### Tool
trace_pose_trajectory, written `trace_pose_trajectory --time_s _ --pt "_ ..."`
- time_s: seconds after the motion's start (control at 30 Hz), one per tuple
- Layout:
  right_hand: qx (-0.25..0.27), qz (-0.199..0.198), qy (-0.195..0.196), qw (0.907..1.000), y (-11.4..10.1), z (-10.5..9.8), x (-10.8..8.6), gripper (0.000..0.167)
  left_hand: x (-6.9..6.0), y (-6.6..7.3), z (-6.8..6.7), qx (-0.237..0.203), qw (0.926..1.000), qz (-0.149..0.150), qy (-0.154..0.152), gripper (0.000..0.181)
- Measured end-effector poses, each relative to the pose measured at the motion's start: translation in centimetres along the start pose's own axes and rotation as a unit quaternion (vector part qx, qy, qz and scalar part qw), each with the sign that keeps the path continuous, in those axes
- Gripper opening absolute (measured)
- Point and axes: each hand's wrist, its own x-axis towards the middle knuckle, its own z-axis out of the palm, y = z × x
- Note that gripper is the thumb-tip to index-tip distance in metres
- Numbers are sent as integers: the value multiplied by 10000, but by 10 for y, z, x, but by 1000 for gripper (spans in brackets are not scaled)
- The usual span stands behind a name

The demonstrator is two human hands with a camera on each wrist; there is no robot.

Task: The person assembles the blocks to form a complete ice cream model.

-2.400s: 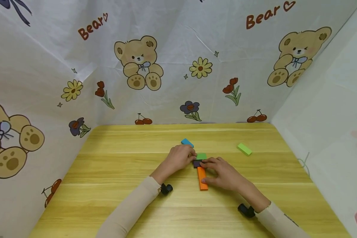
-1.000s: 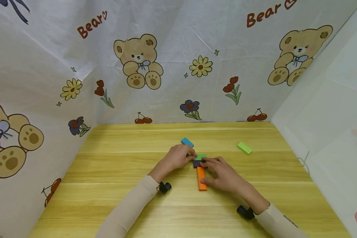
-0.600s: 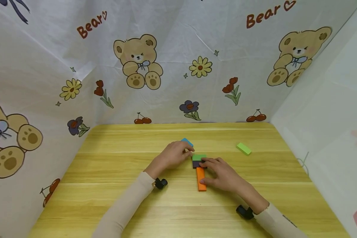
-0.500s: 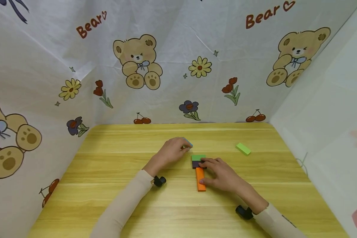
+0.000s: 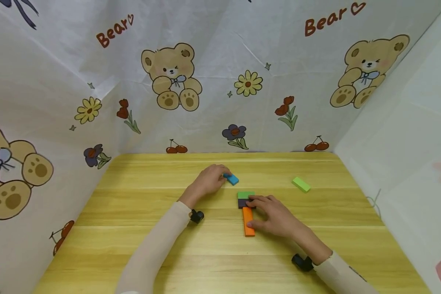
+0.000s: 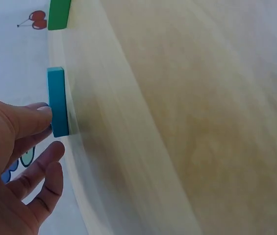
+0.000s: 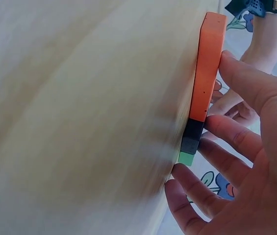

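Observation:
On the wooden table, my left hand (image 5: 211, 179) has its thumb and index finger at the left end of a small blue block (image 5: 232, 179), pinching it. In the left wrist view the thumb (image 6: 40, 115) lies against the blue block (image 6: 57, 105), and the other fingers are loosely bent. A green block (image 5: 245, 195) and a dark block (image 5: 243, 202) lie side by side, with an orange block (image 5: 248, 224) running from the dark one toward me. My right hand (image 5: 277, 215), fingers spread, touches the dark block with its fingertips and the orange block with its thumb (image 7: 234, 66).
A light green block (image 5: 301, 184) lies apart at the right rear of the table (image 5: 169, 253). A bear-print cloth (image 5: 209, 118) rises behind the table, with white side walls left and right. Black cameras (image 5: 196, 216) sit on both wrists.
My left hand has left the green block's side and moved up and left to the blue block, which has shifted slightly toward me. The right hand stays on the dark and orange blocks.

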Motion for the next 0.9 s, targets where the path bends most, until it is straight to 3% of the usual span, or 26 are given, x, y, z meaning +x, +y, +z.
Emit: trace_pose_trajectory --time_s 0.63,0.9 --pt "-56 -23 -31 10000 2 2 1 63 8 -10 9 293 9990 -72 324 10" --pt "-103 14 -17 9999 1 1 0 65 9 -6 10 266 9985 -218 433 8"
